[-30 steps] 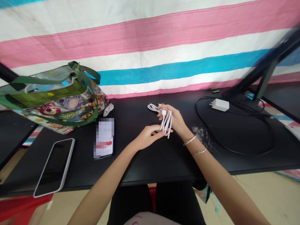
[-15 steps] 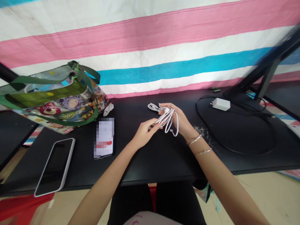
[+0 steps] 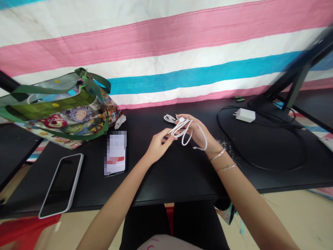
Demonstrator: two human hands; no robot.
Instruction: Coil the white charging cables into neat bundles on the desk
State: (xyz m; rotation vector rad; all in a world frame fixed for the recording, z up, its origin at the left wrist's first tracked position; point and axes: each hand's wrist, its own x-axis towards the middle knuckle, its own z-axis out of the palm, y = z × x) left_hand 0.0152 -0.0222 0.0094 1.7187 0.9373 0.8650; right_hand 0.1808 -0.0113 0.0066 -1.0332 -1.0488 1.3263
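Observation:
A white charging cable (image 3: pixel 185 133), gathered in loose loops, is held between my two hands above the black table. My left hand (image 3: pixel 159 144) pinches the left side of the loops between thumb and fingers. Around the right side, my right hand (image 3: pixel 199 133) curls its fingers, which are partly hidden by the cable. One loop and a plug end hang down in front of my right palm. Just behind the hands, a second small white cable coil (image 3: pixel 169 118) is in view, close to my right fingertips.
A phone with a lit screen (image 3: pixel 116 152) and a white-edged phone (image 3: pixel 62 185) lie at left, before a green-trimmed cartoon bag (image 3: pixel 75 118). At right are a white charger (image 3: pixel 245 115), a black cord (image 3: pixel 235 152) and a dark stand (image 3: pixel 296 80).
The cable's loops have loosened and spread. Its hanging loop and plug end have swung right across my right palm. My left hand has shifted slightly left.

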